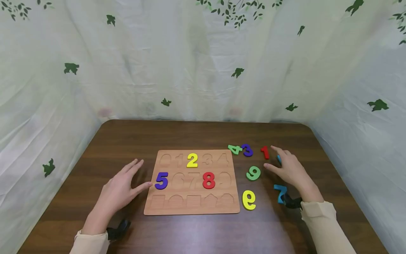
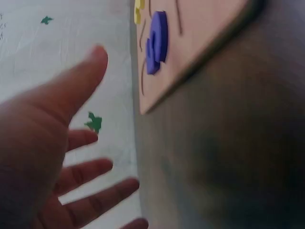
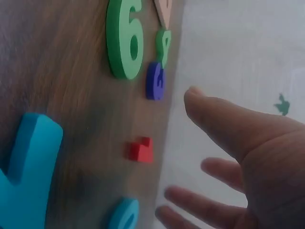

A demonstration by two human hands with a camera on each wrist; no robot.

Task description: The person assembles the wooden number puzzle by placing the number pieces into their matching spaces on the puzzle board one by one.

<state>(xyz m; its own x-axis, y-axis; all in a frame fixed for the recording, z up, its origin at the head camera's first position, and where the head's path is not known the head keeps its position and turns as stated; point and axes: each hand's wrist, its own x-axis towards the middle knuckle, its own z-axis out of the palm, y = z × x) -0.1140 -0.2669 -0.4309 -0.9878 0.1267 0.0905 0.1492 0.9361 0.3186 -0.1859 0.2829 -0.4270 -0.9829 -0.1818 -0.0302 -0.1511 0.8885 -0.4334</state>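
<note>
Beside the left edge of a wooden number board (image 1: 180, 212), my left hand (image 1: 117, 194) hovers with fingers spread, its thumb tip right by a purple 5 (image 1: 158, 178). That 5, a yellow 2 (image 1: 192, 164) and a red 8 (image 1: 208, 179) lie on the board. Over the table's right side, my right hand (image 1: 293, 171) has its fingers extended and holds nothing. It partly hides a blue rounded piece (image 1: 279, 159); a red 1 (image 1: 265, 152) lies just left of its fingertips. By the right wrist is a blue 7 (image 1: 280, 188), also large in the right wrist view.
Right of the board lie a green digit (image 1: 248, 174) shaped like a 6 or 9 and a yellow one (image 1: 245, 200) of similar shape. A green 4 (image 1: 235, 151) and a purple 3 (image 1: 248, 152) sit at its upper right corner. White curtains (image 1: 203, 88) surround the brown table (image 1: 127, 141).
</note>
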